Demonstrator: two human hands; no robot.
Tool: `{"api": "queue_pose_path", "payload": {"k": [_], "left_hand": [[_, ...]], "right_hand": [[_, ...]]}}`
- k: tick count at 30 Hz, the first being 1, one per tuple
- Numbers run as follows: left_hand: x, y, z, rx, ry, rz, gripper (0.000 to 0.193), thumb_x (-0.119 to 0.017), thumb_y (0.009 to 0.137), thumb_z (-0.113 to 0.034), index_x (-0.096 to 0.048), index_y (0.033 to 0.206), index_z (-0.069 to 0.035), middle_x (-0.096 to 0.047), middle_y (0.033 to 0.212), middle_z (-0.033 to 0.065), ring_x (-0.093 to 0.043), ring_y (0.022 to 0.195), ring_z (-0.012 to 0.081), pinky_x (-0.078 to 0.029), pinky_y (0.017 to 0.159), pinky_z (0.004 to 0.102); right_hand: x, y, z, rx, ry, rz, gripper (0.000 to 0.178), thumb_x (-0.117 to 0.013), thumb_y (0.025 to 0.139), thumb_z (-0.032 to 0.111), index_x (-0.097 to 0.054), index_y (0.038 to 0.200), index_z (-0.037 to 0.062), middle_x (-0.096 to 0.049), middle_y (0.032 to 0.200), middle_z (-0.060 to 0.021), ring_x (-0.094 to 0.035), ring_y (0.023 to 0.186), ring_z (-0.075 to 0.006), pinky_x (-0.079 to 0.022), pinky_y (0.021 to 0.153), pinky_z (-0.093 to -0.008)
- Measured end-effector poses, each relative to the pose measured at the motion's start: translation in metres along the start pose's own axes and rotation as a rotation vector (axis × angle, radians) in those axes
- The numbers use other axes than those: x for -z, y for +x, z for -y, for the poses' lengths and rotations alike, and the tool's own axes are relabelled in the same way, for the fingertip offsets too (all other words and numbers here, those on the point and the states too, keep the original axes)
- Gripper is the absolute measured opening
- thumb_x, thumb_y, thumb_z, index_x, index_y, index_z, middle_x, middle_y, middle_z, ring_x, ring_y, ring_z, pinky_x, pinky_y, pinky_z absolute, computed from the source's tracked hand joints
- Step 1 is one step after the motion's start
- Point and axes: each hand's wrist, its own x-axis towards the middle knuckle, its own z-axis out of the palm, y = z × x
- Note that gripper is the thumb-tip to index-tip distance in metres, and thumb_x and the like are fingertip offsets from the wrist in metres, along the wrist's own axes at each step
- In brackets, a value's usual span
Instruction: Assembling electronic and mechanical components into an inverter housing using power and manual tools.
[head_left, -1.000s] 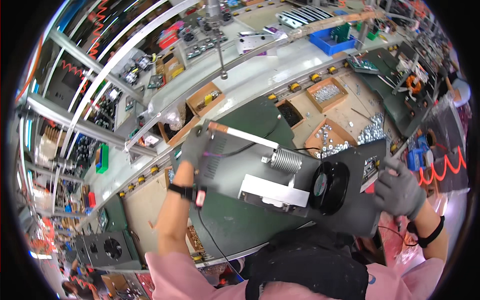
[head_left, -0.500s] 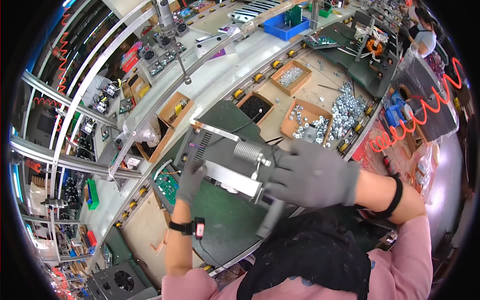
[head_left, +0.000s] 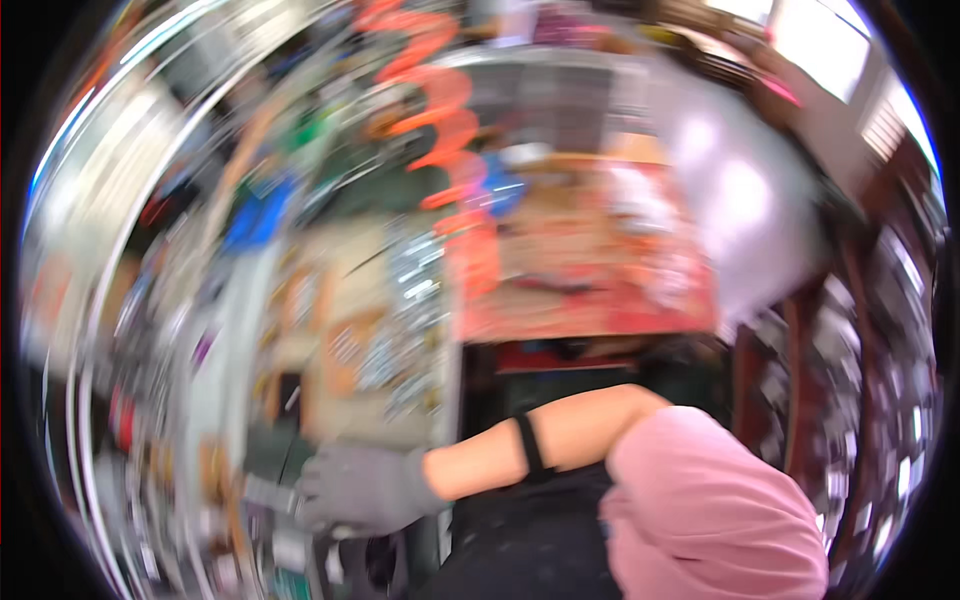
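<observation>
Left hand: outside my view, so I can't say whether it grips anything.
Blue tray point(head_left: 258, 215): at ten o'clock from the middle of my view, blurred, well apart from my fingers.
Grey strip point(head_left: 268, 496): between seven and eight o'clock, at my fingertips, slanting slightly; this is the piece my reach ends on.
Dark green surface point(head_left: 272, 450): at eight o'clock, just beyond my fingers.
Right hand point(head_left: 365, 490): at seven o'clock, grey-gloved, palm down, fingers pointing to nine. They meet or overlap the strip (the smear hides which), so I can't make out whether they close on it or only rest there.
Dark housing point(head_left: 385, 558): between six and seven o'clock, near the lower rim, just below my glove, with a rounded black patch.
Silver hardware point(head_left: 415, 275): loose pieces just off centre towards ten o'clock, too smeared to count.
Orange coil point(head_left: 445, 130): at twelve o'clock, hanging in front of the benches.
Red bench top point(head_left: 560, 318): between three and four o'clock, away from my hand.
Step in hand: I judge it to be handling or steadying the strip beside the housing.
Next move: it calls, I'd say, for a steadier look and sure finger contact before any force.
</observation>
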Motion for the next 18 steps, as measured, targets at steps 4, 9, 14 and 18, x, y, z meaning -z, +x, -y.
{"api": "queue_pose_path", "payload": {"k": [4,9,14,18], "left_hand": [[-0.132,0.031,-0.079,-0.205,0.108,0.471,0.038,-0.054,0.084,-0.026,-0.056,0.114,-0.003,-0.062,0.106,0.0175,-0.059,0.098,0.0286,-0.045,0.086,0.0359],[-0.215,0.014,-0.132,-0.319,0.301,0.763,0.038,-0.053,0.085,-0.03,-0.057,0.112,-0.004,-0.062,0.104,0.0185,-0.059,0.097,0.0308,-0.046,0.085,0.0372],[-0.295,0.005,-0.171,-0.46,0.479,0.979,0.039,-0.052,0.085,-0.033,-0.058,0.11,-0.004,-0.062,0.103,0.0196,-0.059,0.096,0.0331,-0.046,0.083,0.0386],[-0.355,0.015,-0.207,-0.614,0.634,1.151,0.04,-0.052,0.085,-0.036,-0.059,0.109,-0.005,-0.062,0.102,0.0204,-0.059,0.096,0.0349,-0.046,0.082,0.0396]], "right_hand": [[0.073,-0.104,0.001,-0.284,-0.194,-0.122,0.021,-0.065,0.071,0.027,-0.058,0.086,0.0137,-0.053,0.09,-0.0072,-0.052,0.09,-0.0255,-0.038,0.079,-0.0385],[0.15,-0.269,0.039,-0.634,-0.298,-0.424,0.018,-0.064,0.073,0.025,-0.057,0.086,0.0133,-0.055,0.092,-0.0065,-0.053,0.089,-0.0265,-0.039,0.078,-0.0401],[0.182,-0.406,0.13,-1.021,-0.42,-0.511,0.02,-0.064,0.076,0.027,-0.06,0.089,0.0123,-0.059,0.092,-0.007,-0.056,0.09,-0.0274,-0.041,0.079,-0.0399],[0.183,-0.479,0.211,-1.335,-0.515,-0.689,0.019,-0.063,0.078,0.027,-0.059,0.091,0.0136,-0.058,0.092,-0.005,-0.055,0.092,-0.0262,-0.04,0.08,-0.0383]]}}
